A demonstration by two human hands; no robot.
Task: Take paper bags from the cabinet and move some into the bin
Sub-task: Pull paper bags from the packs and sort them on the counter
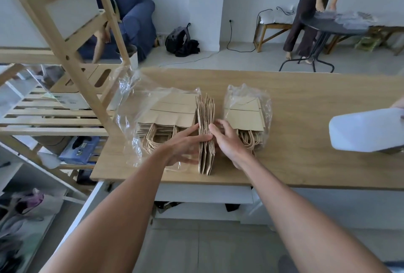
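A bundle of brown paper bags [205,119] stands on edge on the wooden table [306,102]. My left hand [185,143] presses its left face with straight fingers. My right hand [227,139] holds its right side, thumb curled over the top edge. Left of the bundle lies a flat stack of paper bags [170,113] in a torn clear plastic wrap. To the right sits a second pack of paper bags [247,115], still in plastic. A white bin [367,130] enters at the right table edge, held by another person's hand.
A wooden shelf unit [72,58] stands at the left, close to the table corner. Beyond the table are a blue sofa [135,16], a backpack [177,36], a round black table [332,25] and a standing person.
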